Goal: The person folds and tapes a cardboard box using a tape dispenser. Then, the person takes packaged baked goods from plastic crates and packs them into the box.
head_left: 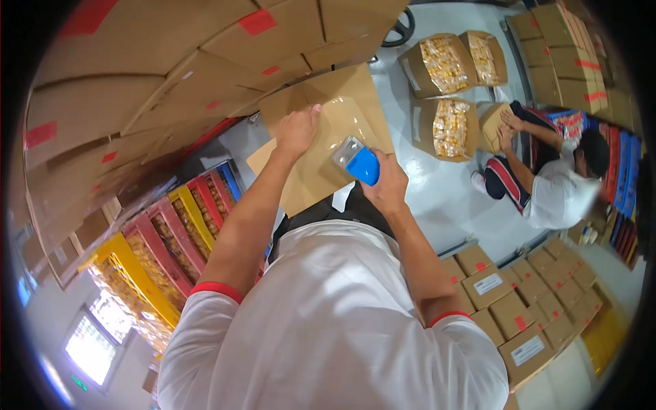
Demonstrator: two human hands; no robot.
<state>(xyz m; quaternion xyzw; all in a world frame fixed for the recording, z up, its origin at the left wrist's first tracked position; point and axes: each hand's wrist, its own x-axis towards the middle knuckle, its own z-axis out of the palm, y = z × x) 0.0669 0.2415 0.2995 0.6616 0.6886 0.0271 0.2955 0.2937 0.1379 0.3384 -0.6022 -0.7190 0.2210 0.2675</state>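
In my right hand (386, 183) is a blue tape dispenser (362, 164) with a clear front end, held over an open-flapped cardboard box (307, 178). A strip of clear, shiny tape (357, 123) runs along the cardboard near it. My left hand (298, 131) is on the far left part of the same box, its fingers curled at a flap edge. What the curled fingers press against is partly hidden by the hand itself.
Tall stacks of cartons (150, 41) rise on the left, above colored crates (174, 239) of packets. Open boxes of yellow packets (444, 65) stand on the floor at right. A co-worker (553, 171) crouches there, hands on a carton. Sealed cartons (509, 314) sit lower right.
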